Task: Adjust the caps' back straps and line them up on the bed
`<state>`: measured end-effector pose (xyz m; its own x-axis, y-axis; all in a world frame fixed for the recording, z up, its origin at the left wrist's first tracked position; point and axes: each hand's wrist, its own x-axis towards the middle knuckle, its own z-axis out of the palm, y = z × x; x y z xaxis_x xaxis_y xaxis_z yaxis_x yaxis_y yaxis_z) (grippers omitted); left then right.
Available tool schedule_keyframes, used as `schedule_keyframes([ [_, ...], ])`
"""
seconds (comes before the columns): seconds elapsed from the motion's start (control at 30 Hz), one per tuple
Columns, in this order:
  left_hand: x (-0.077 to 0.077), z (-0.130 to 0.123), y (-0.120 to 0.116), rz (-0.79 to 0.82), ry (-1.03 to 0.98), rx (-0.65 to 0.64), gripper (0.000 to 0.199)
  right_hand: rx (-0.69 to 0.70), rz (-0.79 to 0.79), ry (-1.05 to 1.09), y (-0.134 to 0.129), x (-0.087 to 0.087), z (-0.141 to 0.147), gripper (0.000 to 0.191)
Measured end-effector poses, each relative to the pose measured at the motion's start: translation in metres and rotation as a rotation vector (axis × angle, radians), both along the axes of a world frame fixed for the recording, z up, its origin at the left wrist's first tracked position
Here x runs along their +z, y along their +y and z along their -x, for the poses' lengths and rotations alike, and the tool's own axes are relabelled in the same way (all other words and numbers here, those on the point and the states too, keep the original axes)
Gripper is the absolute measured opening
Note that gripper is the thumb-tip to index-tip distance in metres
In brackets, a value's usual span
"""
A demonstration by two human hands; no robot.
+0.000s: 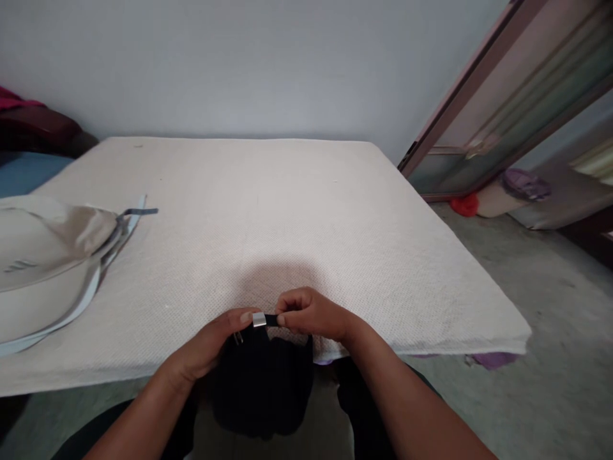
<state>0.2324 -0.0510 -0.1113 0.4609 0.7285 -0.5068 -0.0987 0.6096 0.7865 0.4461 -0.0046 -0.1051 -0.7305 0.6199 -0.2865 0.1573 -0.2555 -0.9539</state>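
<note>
A black cap point(263, 390) hangs at the front edge of the table, below both hands. Its black strap point(271, 320) runs through a silver metal buckle point(259, 319). My left hand point(215, 338) holds the strap at the buckle, with the thumb against the buckle's left side. Just to the right, my right hand point(311, 313) pinches the strap between thumb and curled fingers. The inside of the cap is too dark to make out.
Light-coloured caps point(52, 255) lie on the left of the cloth-covered table point(287, 191). Behind it stands a grey wall. Dark red and blue items sit at the far left; a red and a purple item lie on the floor at the right.
</note>
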Motion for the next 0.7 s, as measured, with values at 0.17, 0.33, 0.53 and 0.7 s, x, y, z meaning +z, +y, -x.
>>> schedule_keyframes([
  [0.17,0.001,0.004,0.0,-0.062,0.022,0.003,0.021,-0.024,0.005,0.0,0.0,0.001,0.0,0.011],
  [0.33,-0.004,0.006,0.001,-0.005,0.031,-0.01,0.024,-0.026,0.039,0.026,-0.001,-0.001,0.0,0.014],
  [0.53,-0.012,0.004,-0.001,-0.017,0.182,-0.022,0.028,-0.004,0.092,0.07,-0.003,-0.002,0.004,0.02],
  [0.7,-0.007,0.002,0.001,-0.071,0.244,-0.065,0.03,-0.005,0.148,0.112,-0.003,-0.003,0.005,0.022],
])
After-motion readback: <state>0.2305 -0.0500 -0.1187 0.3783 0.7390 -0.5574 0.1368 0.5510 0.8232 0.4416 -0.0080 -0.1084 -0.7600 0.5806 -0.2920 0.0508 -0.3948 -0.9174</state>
